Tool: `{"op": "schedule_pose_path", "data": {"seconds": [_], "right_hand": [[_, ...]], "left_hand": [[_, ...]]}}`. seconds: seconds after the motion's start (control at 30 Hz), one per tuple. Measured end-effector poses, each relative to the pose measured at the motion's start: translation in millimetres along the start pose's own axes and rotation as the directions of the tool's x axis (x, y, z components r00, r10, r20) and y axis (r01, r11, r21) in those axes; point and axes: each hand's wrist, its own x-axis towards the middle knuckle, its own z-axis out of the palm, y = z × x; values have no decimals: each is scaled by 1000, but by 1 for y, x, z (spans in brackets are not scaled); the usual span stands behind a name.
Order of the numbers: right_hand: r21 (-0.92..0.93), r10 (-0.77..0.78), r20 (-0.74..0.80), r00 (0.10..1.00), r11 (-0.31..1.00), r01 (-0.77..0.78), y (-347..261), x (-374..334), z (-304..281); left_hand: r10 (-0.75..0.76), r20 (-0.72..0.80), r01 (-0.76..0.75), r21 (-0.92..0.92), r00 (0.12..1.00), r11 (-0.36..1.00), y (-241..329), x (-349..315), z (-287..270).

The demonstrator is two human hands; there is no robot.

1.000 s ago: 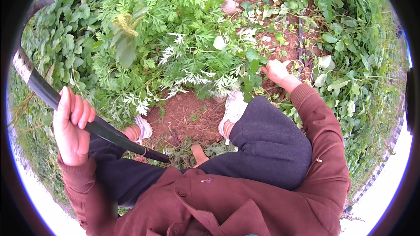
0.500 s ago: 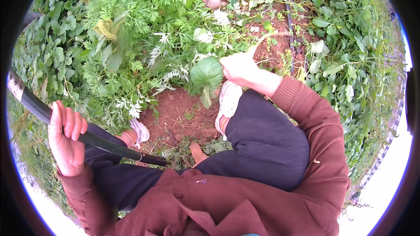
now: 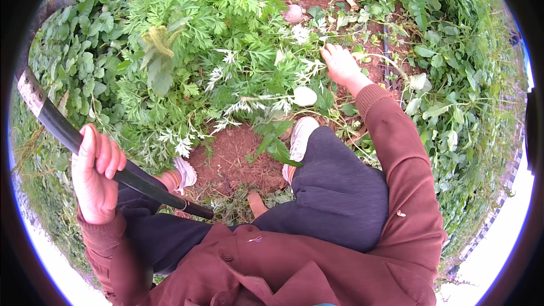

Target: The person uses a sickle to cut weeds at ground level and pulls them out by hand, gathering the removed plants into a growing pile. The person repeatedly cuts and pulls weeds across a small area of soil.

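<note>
My left hand (image 3: pixel 99 173) is wrapped round the black handle (image 3: pixel 139 180) of a sickle. The sickle's dark curved blade (image 3: pixel 48 14) rises at the upper left, joined by a grey metal collar (image 3: pixel 33 92). My right hand (image 3: pixel 342 68) is out among the weeds right of centre, its fingers curled by feathery leaves; what is in them is hidden. A pale bent stem (image 3: pixel 385 58) lies just right of that hand. Below it are a whitish leaf (image 3: pixel 305 96) and drooping toothed green leaves (image 3: pixel 276 146), near my right shoe (image 3: pixel 302 136).
Dense feathery green plants (image 3: pixel 209 22) stand ahead, and broad-leaved plants (image 3: pixel 85 45) grow on both sides. A pinkish stone (image 3: pixel 293 15) lies on the red soil (image 3: pixel 235 156) beyond. A dark thin hose (image 3: pixel 386 51) runs along the ground at the right.
My right hand has moved forward and to the right, away from my right shoe. The large round leaf below it has changed position. My left hand keeps its hold on the sickle.
</note>
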Motion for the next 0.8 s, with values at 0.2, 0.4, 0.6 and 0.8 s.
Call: {"op": "schedule_pose_path", "data": {"seconds": [0.2, 0.4, 0.6, 0.8], "right_hand": [[-37, -77, 219, 973, 996, 87, 1, 29, 13], [457, -22, 239, 971, 884, -93, 22, 41, 11], [434, 105, 324, 940, 867, -246, 32, 45, 18], [413, 85, 193, 978, 897, -159, 42, 38, 27]], "left_hand": [[-18, -50, 18, 0, 999, 1000, 0, 7, 2], [-33, -57, 32, -27, 998, 999, 0, 12, 0], [-20, -54, 19, -18, 998, 1000, -1, 13, 3], [-22, -31, 22, -20, 999, 1000, -4, 12, 8]]}}
